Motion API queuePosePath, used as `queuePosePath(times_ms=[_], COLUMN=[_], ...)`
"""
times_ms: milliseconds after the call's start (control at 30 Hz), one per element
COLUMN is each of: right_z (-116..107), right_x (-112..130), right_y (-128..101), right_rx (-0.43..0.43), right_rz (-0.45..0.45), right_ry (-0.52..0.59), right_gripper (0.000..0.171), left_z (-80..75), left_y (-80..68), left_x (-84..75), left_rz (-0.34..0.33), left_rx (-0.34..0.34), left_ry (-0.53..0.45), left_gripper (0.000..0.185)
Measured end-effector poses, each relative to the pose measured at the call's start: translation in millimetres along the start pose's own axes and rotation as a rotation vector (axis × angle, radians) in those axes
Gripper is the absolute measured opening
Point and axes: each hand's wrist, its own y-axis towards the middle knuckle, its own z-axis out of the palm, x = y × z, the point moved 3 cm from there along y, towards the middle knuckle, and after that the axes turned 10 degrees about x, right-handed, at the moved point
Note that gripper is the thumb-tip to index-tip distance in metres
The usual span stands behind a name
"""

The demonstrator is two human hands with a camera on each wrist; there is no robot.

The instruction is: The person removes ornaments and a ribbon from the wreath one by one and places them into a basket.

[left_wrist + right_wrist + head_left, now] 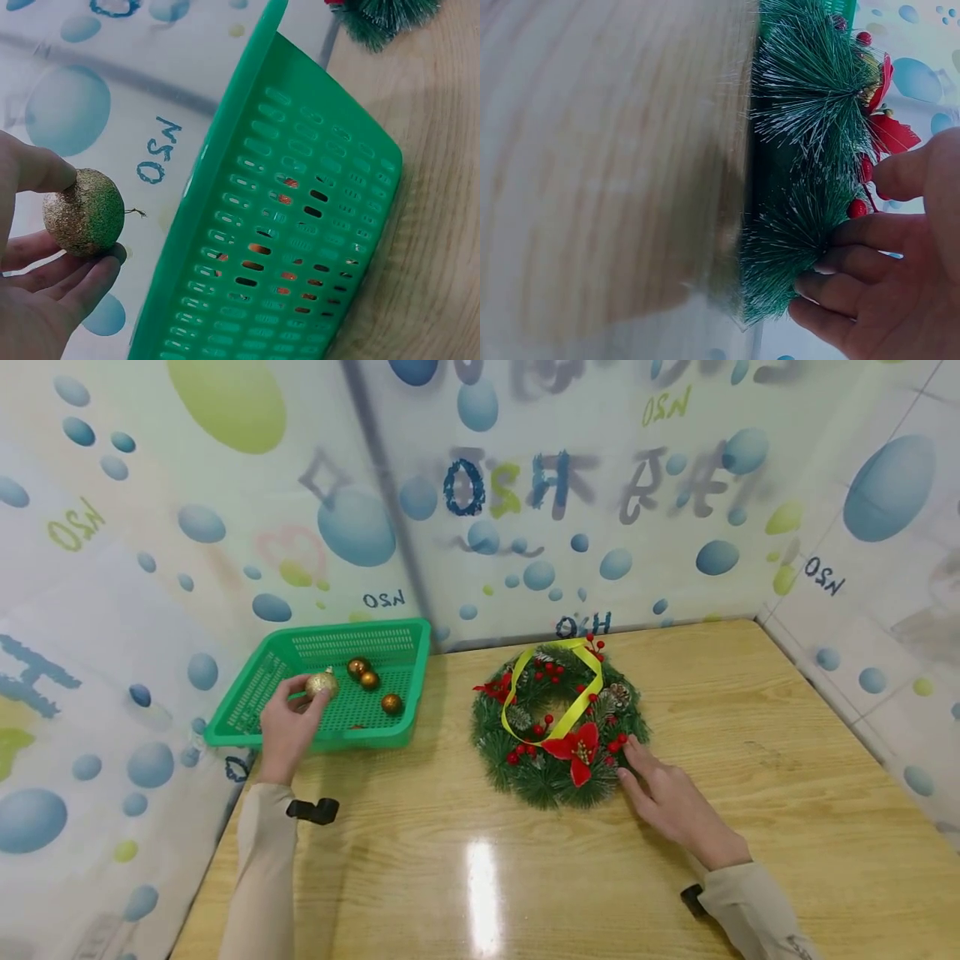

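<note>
Tabletop (750, 735) of pale varnished wood, with a ceiling-light glare near the front edge. Walls on the left, rear and right carry a frosted film printed with blue and green bubbles and "H2O" lettering.

Far left: a green perforated basket (300, 656) stands on the table at the rear left corner, close to the wall. Three small bronze baubles (370, 680) lie on its floor.

The left hand (288, 727) is raised over the near left part of the basket. Thumb and fingers (52, 171) are curled round a gold glitter bauble (322, 683), pinching it clear of the basket floor. In the left wrist view the bauble's short hanger stem points toward the basket wall.

Centre: a Christmas wreath (558, 718) lies flat on the table, just right of the basket and apart from it. It carries green pine needles, red berries, pine cones, a red poinsettia at the near side and a yellow ribbon (570, 693) looped across the ring.

Right: the right hand (667, 802) rests on the table. Its fingers (855, 262) are extended and only slightly bent, and the tips touch the wreath's near right edge beside the berries; nothing is gripped.
</note>
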Motion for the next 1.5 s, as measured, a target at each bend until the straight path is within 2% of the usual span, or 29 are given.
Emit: queuePosePath(times_ms=[133,367,667,933,1200,1500], right_z=[-1,-2,-3,-3,-4,-2], right_x=[0,1,1,3,3,2], right_y=[1,2,0,1,0,0], right_rx=[0.012,0.033,0.023,0.038,0.031,0.027], right_rz=[0.016,0.029,0.021,0.032,0.028,0.022], right_ry=[0.008,0.007,-0.002,-0.008,-0.002,-0.004], right_gripper=[0.051,0.051,0.05,0.051,0.051,0.051], left_z=[-3.3,-7.8,-7.6,-9.2,-6.2,7.5], left_y=[7.9,18.5,25.2,27.1,19.5,9.1], left_x=[1.2,13.2,17.7,15.6,11.8,-7.3], left_rz=[-0.008,-0.04,-0.079,-0.092,-0.064,0.047], left_rx=[0.018,0.071,0.088,0.108,0.087,0.058], left_ry=[0.019,0.07,0.075,0.059,0.047,0.018], left_gripper=[0.057,0.061,0.062,0.064,0.055,0.047])
